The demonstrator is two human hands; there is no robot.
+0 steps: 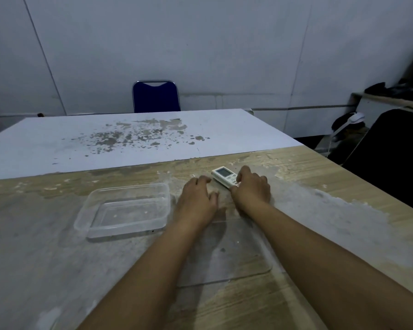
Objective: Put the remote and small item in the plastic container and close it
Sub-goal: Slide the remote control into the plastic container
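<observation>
A white remote [222,173] with a small screen lies on the wooden table, right of centre. My right hand [252,189] rests over its near end, fingers closed around it. Just to the left, my left hand [197,198] lies palm down on the table with its fingers curled. The small item is not visible and may be under that hand. The clear plastic container [91,206] stands open and empty to the left of both hands. Its clear lid [236,258] lies flat on the table between my forearms.
A white table [129,139] with worn patches adjoins the far edge of the wooden table. Behind it stands a blue chair [156,96]. Dark bags and a black chair [391,151] sit off the table's right edge.
</observation>
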